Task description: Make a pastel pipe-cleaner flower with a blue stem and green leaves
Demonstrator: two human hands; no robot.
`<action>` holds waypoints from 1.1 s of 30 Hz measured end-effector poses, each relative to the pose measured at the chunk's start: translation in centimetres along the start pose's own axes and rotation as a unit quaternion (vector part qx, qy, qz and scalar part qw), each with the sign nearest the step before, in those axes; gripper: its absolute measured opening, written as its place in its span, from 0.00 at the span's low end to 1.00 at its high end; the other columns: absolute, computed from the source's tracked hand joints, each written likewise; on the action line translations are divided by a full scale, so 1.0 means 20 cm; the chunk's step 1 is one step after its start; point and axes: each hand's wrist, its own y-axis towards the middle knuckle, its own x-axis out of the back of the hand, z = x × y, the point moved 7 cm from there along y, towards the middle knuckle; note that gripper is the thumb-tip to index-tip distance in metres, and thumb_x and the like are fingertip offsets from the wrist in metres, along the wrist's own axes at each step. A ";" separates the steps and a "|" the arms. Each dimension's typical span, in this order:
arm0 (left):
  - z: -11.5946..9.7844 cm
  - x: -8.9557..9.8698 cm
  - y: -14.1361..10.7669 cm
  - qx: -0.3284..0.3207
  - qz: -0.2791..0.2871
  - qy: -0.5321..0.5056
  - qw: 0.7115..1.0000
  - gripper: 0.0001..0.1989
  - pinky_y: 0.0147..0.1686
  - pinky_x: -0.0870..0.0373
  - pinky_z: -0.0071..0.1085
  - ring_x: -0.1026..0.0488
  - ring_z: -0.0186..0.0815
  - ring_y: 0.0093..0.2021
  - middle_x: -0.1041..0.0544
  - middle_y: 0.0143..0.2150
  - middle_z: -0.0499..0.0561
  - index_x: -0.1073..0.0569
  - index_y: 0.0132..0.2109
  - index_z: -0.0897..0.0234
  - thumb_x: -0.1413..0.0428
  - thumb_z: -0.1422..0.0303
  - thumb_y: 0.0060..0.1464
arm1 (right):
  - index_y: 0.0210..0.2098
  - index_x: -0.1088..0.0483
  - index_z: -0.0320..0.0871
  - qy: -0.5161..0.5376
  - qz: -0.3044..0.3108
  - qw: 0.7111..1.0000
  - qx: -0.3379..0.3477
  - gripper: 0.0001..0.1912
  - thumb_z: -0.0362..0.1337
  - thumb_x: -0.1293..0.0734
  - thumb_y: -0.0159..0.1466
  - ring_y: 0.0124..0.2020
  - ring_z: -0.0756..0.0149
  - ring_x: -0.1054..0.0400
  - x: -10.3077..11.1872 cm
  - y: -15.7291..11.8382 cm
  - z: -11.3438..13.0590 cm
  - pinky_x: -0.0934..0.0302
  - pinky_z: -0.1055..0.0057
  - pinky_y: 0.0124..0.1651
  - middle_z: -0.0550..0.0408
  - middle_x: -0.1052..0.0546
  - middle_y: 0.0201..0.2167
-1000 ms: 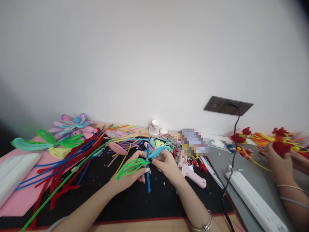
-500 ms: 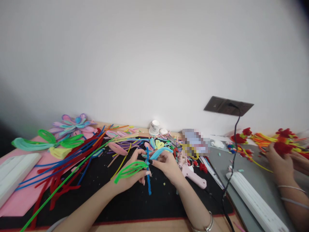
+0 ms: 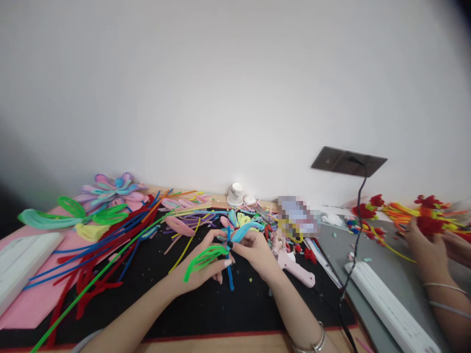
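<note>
Over the black mat (image 3: pixel 206 314), both my hands meet at a bundle of fuzzy stems. Green loops (image 3: pixel 206 257) stick out to the left across my left hand (image 3: pixel 202 267), whose fingers are closed around the middle of the bundle. My right hand (image 3: pixel 253 250) pinches the joint from the right, thumb on the crossing point. Light blue loops (image 3: pixel 248 229) rise between its thumb and fingers. A blue stem (image 3: pixel 230 277) runs upright through the joint, its lower end hanging below my fingers.
Red and blue stems (image 3: pixel 99 255) and a green-petalled flower (image 3: pixel 81 215) lie left. A pink glue gun (image 3: pixel 296 269) and white power strip (image 3: pixel 390 306) are right. A paper cup (image 3: pixel 235 194) stands behind. Another person's hand (image 3: pixel 429 250) holds a red fuzzy piece far right.
The green loops and the blue stem have shifted slightly right, and the blue stem's lower end sits a little higher. Both hands keep their grip.
</note>
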 end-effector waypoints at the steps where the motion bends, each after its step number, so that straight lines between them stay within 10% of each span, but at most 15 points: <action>1: 0.00 0.00 0.00 0.001 -0.001 -0.002 1.000 0.23 0.25 0.30 0.28 0.28 0.30 0.23 0.27 0.31 0.44 0.47 0.52 0.57 0.46 0.61 0.53 | 0.34 0.25 0.39 0.015 0.000 1.000 -0.003 0.10 0.38 0.33 0.55 0.29 0.65 0.32 0.00 0.00 0.00 0.38 0.71 0.33 0.57 0.28 0.22; 12: -0.07 0.03 -0.01 0.014 -0.029 0.011 0.999 0.22 0.26 0.31 0.29 0.27 0.33 0.23 0.30 0.23 0.42 0.45 0.55 0.61 0.49 0.61 0.55 | 0.27 0.27 0.41 0.078 -0.024 0.997 -0.009 0.07 0.38 0.33 0.55 0.35 0.60 0.32 0.02 0.01 0.02 0.39 0.68 0.37 0.54 0.26 0.27; 33: -0.02 0.11 0.01 0.007 -0.066 0.043 0.997 0.14 0.26 0.29 0.28 0.28 0.31 0.25 0.24 0.37 0.51 0.32 0.44 0.64 0.51 0.59 0.56 | 0.21 0.34 0.39 0.087 -0.074 0.991 -0.066 0.14 0.43 0.31 0.52 0.15 0.77 0.53 0.06 0.01 -0.05 0.60 0.75 0.19 0.63 0.39 0.14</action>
